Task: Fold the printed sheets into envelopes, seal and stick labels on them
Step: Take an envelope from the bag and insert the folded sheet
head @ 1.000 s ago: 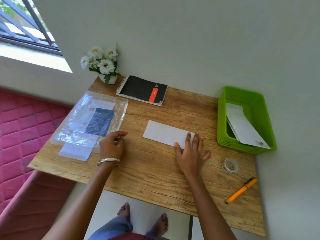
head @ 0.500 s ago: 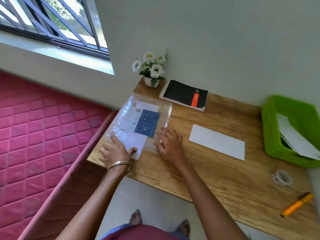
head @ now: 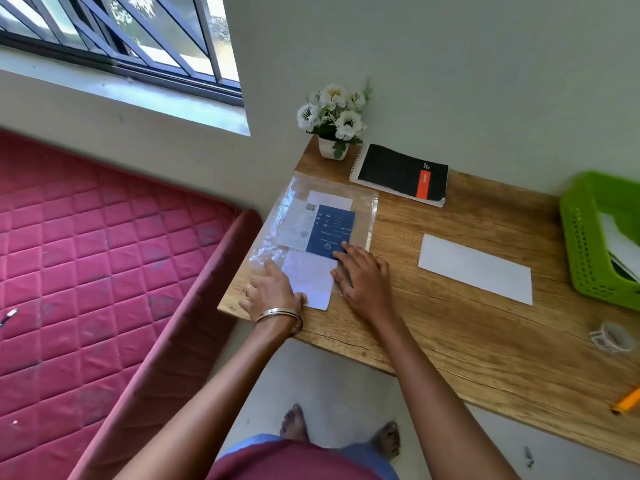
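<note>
Envelope point(head: 474, 268), white and flat, lay unattended mid-surface, well apart from both of our hands. We had left it: a second earlier our right hand point(head: 360, 282) pressed on its near end, and now that hand sat over at the plastic packet point(head: 325, 223). Nearest us, left hand point(head: 272, 292), bangle on the wrist, rested on the packet's near-left corner, fingers point(head: 273, 268) extended and released, pressing flat, grasping nothing. Right hand lay just beside it, fingers spread on the packet's near-right edge, also released, tips touching the blue card point(head: 330, 232) seen through the plastic. A white sheet point(head: 310, 278) stuck out of the packet mouth between our two hands.

We judged this a switch of step: envelope likely filled and set aside, now going for labels from the packet. Whether that sheet carried labels, we could not tell.

Further right on the surface point(head: 450, 341): tape roll point(head: 611, 337), orange pen point(head: 627, 403) at the frame edge, green basket point(head: 585, 237) holding white envelopes. At the far side, black notebook point(head: 401, 174) and flower pot point(head: 334, 119) by the wall.
</note>
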Available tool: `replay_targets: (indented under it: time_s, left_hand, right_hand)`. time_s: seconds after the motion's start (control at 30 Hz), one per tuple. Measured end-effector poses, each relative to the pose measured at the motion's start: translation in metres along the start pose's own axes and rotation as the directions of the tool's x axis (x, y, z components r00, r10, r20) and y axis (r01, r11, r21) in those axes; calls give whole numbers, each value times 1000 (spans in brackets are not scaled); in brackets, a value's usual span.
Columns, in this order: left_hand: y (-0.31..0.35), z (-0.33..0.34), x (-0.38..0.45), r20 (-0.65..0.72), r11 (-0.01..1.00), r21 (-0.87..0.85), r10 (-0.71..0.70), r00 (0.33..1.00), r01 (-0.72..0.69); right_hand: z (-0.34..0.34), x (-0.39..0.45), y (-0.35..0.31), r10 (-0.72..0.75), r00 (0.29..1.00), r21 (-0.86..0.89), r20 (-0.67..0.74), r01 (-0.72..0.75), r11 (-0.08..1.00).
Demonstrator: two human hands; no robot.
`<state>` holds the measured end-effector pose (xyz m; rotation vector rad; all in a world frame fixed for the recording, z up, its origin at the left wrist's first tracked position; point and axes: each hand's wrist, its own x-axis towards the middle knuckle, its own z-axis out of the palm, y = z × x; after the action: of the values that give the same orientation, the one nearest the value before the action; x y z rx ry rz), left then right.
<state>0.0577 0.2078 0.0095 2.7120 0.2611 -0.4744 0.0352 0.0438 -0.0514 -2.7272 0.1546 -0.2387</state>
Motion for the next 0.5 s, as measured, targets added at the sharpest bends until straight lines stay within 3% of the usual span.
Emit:
replay_targets:
  time_s: [0.17,0.27,0.4,0.5]
  left_hand:
    - [-6,-2,10,40,975,-215,-49,998,56]
    - [-12,-2,14,4,904,-422,-78,997,73]
    - [-15,-4,16,-45,845,-535,-54,998,22]
    - [-15,-4,16,44,744,-662,-83,996,91]
  right_hand:
    - [0,-1,0,7,1000,-6,-10,-7,1000]
    - [0,-1,-1,7,1000,1,-17,-7,1000]
    - [0,-1,-1,8,1000,-2,-20,-8,1000]
    - [-1,-1,-1,7,1000,-3,-24,-7,1000]
